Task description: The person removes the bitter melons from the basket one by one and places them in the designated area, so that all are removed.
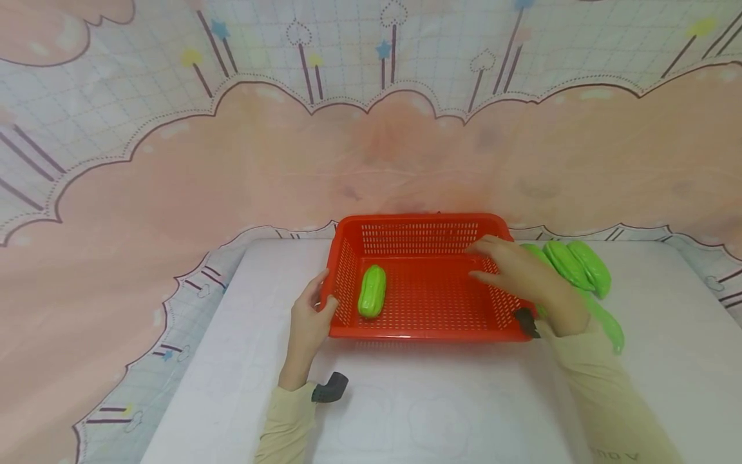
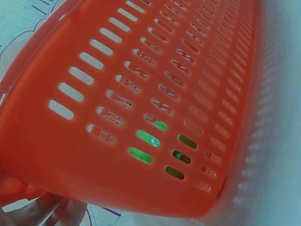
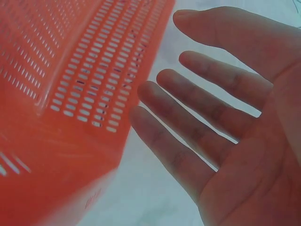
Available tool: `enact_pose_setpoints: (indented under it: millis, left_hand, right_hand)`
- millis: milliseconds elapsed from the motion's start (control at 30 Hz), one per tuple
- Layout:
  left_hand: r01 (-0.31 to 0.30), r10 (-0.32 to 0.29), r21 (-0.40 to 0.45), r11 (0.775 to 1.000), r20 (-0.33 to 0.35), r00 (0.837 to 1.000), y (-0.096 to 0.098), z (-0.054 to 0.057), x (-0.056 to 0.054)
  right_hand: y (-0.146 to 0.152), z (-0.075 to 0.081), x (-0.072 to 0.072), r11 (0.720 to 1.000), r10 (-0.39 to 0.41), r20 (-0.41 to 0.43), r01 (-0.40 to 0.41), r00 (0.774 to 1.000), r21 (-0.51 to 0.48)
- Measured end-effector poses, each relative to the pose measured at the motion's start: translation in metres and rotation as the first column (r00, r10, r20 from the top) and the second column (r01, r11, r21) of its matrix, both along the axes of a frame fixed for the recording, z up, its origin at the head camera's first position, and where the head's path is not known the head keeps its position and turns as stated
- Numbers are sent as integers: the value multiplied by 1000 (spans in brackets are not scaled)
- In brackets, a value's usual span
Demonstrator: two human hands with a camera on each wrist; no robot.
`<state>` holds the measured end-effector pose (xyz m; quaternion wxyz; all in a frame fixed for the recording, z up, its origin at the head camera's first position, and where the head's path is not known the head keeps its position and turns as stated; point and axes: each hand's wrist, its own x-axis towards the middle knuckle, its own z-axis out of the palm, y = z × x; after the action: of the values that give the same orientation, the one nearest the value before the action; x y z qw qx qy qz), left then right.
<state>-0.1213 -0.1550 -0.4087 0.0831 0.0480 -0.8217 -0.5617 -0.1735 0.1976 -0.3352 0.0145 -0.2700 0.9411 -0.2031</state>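
A red slotted plastic basket (image 1: pixel 429 334) stands on the white table, with one short, ribbed green vegetable (image 1: pixel 372 291) lying inside near its left end. My left hand (image 1: pixel 307 322) grips the basket's left rim, thumb on the inner side; in the left wrist view its fingers (image 2: pixel 66 214) show below the rim, and green shows through the wall slots. Over the basket's right end hovers my right hand (image 1: pixel 518 274), fingers spread and holding nothing. The right wrist view shows its fingers (image 3: pixel 188 110) apart, palm bare, close to the basket wall (image 3: pixel 89 70).
Several long green vegetables lie right of the basket: two side by side (image 1: pixel 588 264), another (image 1: pixel 608 325) nearer, partly behind the right forearm. A patterned curtain (image 1: pixel 371 154) hangs behind the table. Black wrist mounts (image 1: pixel 330 388) stick out from both sleeves.
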Motion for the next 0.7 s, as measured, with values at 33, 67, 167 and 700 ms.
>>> enact_pose_setpoints:
  millis: [33,67,167,700]
  left_hand:
    - [0,0,0,1000,1,1000,0,0,0]
    - [-1,1,-1,1000,3,1000,0,0,-1]
    - [-2,2,-3,1000,8,1000,0,1,-1]
    - [-4,4,-3,1000,-14,1000,0,0,-3]
  right_hand:
    - [-1,0,-1,1000,2,3,-2,1000,1]
    - [-3,0,-2,1000,3,7,-3,1000,0]
    - [-7,1,-4,1000,5,21,-5,1000,-6]
    - [-22,-6,-19,998,57,24,-57,998,-16]
